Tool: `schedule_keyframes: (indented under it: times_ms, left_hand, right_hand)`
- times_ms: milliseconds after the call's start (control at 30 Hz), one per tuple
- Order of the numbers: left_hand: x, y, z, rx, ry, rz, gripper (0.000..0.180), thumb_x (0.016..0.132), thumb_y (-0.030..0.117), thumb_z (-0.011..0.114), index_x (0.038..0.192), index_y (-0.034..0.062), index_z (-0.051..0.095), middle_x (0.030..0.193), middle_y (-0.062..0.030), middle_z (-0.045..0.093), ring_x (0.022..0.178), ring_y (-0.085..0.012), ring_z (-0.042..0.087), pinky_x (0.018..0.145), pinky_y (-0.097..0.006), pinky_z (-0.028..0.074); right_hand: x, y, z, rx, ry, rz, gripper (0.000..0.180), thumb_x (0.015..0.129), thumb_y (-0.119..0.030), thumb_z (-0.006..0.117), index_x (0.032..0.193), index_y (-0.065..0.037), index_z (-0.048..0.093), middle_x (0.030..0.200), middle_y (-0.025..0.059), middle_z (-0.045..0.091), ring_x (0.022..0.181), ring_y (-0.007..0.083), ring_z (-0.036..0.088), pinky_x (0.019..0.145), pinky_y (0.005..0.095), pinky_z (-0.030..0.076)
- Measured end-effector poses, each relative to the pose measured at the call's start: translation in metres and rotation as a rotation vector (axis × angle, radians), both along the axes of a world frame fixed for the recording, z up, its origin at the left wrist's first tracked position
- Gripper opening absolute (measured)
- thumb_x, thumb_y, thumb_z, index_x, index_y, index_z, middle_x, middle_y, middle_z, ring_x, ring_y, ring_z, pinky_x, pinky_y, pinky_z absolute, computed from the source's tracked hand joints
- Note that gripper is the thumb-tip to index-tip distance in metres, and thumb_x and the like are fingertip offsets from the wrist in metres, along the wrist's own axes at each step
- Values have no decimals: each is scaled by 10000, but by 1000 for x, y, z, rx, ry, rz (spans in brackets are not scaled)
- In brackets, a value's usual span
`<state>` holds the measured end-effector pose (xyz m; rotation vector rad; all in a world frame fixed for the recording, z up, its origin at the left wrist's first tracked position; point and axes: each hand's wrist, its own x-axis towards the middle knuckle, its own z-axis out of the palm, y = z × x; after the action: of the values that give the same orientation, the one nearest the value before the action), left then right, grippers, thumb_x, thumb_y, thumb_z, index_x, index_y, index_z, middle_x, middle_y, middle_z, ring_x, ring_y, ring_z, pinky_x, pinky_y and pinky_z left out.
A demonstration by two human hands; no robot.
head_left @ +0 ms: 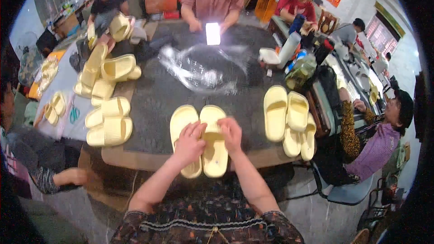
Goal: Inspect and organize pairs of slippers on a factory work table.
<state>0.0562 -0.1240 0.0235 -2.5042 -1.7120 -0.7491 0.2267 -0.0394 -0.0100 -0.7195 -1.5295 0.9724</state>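
Note:
In front of me a pair of pale yellow slide slippers lies side by side at the table's near edge, toes away from me. My left hand [191, 142] is closed over the strap of the left slipper [184, 114], its fingers bent and its thumb side by the gap between the two. At the outer side of the right slipper [215, 159] my right hand [232, 134] grips the strap, fingertips on top. The hands cover much of both straps. A small dark mark shows on the right slipper's heel.
More yellow slippers [275, 113] lie at the right, others [118, 131] at the left. Clear plastic film [199, 70] is spread on the dark table [149, 122]. A jar [302, 70] stands back right, scissors [73, 112] far left. Several people sit around; one holds a glowing screen [212, 34].

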Motion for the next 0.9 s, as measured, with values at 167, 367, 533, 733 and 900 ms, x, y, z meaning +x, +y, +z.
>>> schedule_keyframes:
  times_ms: [167,367,533,733,900]
  left_hand:
    - [-3,3,10,77,-187,-59,126,735,176,701,816,93,650,1311,-95,499,1253,-324,418,1032,-471,341]
    - [-17,22,22,-61,-423,-109,135,798,167,673,905,96,632,1230,-103,563,1149,-323,510,984,-451,391]
    - [-34,56,55,17,-325,71,151,805,121,640,946,66,633,1094,-106,610,1029,-339,551,882,-427,460]
    - [-21,107,34,-443,80,158,197,813,126,509,949,67,638,1000,-165,650,985,-375,580,858,-482,483]
    - [-3,97,46,-456,-57,269,243,791,123,570,1021,86,643,959,-210,643,976,-382,588,861,-455,486]
  right_hand:
    - [8,4,9,-213,188,-84,222,938,-153,461,835,-16,602,817,10,576,782,100,514,717,241,401]
    - [8,18,1,-300,303,-168,239,953,-174,470,781,-41,567,746,-25,534,708,62,433,657,221,351]
    - [4,13,10,-358,314,-123,223,936,-153,496,745,-53,550,731,-36,518,688,55,428,644,213,348]
    - [2,7,-4,-364,318,-119,241,922,-130,507,695,-52,518,672,-47,463,620,53,397,569,217,329]
    - [11,1,1,-353,228,-153,206,923,-129,516,742,-39,556,709,-33,519,671,53,454,608,213,366]
